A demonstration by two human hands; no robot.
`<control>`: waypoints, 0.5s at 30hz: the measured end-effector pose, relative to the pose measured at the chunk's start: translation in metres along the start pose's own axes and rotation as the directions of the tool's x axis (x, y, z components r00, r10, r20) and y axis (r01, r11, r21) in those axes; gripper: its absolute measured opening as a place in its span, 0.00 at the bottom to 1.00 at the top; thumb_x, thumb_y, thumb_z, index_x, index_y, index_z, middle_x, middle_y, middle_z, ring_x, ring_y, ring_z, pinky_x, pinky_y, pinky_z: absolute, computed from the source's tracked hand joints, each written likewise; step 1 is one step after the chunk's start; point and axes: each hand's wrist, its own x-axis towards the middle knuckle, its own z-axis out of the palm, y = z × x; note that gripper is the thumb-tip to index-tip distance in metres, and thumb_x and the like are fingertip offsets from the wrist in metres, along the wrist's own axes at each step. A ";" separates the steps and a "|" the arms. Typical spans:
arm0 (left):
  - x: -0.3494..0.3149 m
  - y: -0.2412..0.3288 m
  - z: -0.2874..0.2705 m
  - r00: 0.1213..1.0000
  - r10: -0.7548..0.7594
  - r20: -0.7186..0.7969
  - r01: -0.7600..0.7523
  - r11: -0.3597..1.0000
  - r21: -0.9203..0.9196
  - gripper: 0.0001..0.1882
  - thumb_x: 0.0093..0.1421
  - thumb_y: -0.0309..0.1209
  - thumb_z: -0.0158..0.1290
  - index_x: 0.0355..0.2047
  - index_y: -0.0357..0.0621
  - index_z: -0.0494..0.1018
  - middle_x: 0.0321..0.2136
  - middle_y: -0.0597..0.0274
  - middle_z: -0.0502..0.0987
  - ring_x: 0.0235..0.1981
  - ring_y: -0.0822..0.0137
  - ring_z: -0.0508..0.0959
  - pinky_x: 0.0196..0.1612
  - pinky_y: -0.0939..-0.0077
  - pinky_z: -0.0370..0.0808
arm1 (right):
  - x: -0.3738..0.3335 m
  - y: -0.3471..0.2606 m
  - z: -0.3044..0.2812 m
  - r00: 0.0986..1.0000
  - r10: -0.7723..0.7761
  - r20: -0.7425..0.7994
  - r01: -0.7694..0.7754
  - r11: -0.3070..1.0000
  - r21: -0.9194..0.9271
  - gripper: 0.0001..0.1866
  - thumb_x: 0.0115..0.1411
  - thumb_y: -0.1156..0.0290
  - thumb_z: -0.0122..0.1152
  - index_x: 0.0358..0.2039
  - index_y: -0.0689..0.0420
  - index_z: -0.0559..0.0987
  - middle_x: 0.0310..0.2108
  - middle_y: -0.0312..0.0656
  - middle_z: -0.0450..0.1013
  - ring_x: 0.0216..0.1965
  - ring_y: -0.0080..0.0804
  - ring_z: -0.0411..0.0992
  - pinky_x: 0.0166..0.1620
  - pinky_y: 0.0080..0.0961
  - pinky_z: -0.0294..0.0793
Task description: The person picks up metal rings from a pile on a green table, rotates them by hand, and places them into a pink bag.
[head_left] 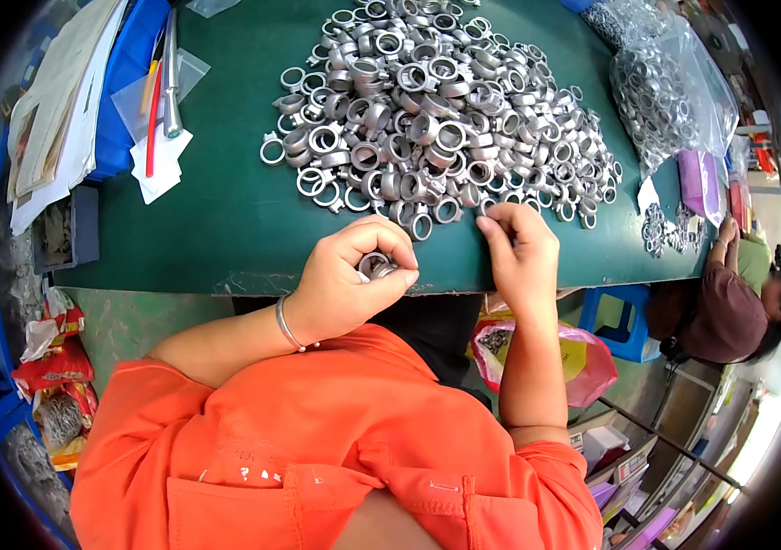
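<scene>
A large heap of grey metal rings (427, 101), each with a small lug, lies on the green tabletop (225, 183). Curled near the table's front edge, my left hand (354, 275) holds metal rings (376, 266); how many is hidden by the fingers. My right hand (523, 252) is at the heap's near edge, thumb and forefinger closed on a single metal ring (486, 207). Between the hands, another ring (421, 226) stands at the front of the heap.
Papers (65, 101), a blue tray (129, 92), a red pen (151, 137) and a metal rod (171, 82) are at left. Bagged rings (656, 96) stand at right. Below are a lined bucket (583, 367) and a blue stool (624, 321). Another person (730, 307) sits at right.
</scene>
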 end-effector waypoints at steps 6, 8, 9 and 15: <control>0.007 0.003 0.005 1.000 -0.026 -0.001 0.026 0.999 0.042 0.04 0.50 0.19 0.55 0.27 0.38 0.72 0.30 0.65 0.71 0.26 0.80 0.69 0.27 0.88 0.65 | -0.014 -0.001 -0.022 0.941 0.194 0.278 -0.334 0.665 0.668 0.04 0.55 0.77 0.58 0.32 0.62 0.74 0.23 0.33 0.70 0.22 0.13 0.62 0.24 0.10 0.59; 0.009 0.002 0.007 0.999 -0.022 0.025 0.021 0.998 0.054 0.04 0.50 0.20 0.57 0.28 0.37 0.73 0.30 0.65 0.71 0.25 0.80 0.69 0.27 0.87 0.65 | -0.023 -0.007 -0.017 0.943 0.129 0.307 -0.322 0.584 0.745 0.05 0.56 0.76 0.57 0.32 0.62 0.73 0.23 0.34 0.71 0.21 0.13 0.61 0.24 0.09 0.59; 0.010 0.005 0.009 0.996 -0.078 0.038 0.078 0.997 -0.003 0.05 0.50 0.21 0.57 0.28 0.37 0.74 0.31 0.65 0.71 0.26 0.79 0.68 0.27 0.87 0.65 | -0.027 -0.011 -0.015 0.950 0.109 0.294 -0.298 0.605 0.739 0.04 0.55 0.78 0.58 0.31 0.62 0.73 0.24 0.36 0.72 0.23 0.15 0.64 0.25 0.11 0.61; 0.009 0.009 0.013 0.999 0.005 0.049 -0.007 1.000 0.026 0.07 0.50 0.22 0.59 0.30 0.38 0.75 0.31 0.66 0.72 0.28 0.79 0.69 0.28 0.86 0.65 | -0.030 -0.027 -0.001 0.957 -0.277 0.087 0.205 0.857 0.474 0.05 0.51 0.83 0.58 0.29 0.62 0.73 0.28 0.40 0.72 0.28 0.26 0.69 0.30 0.18 0.68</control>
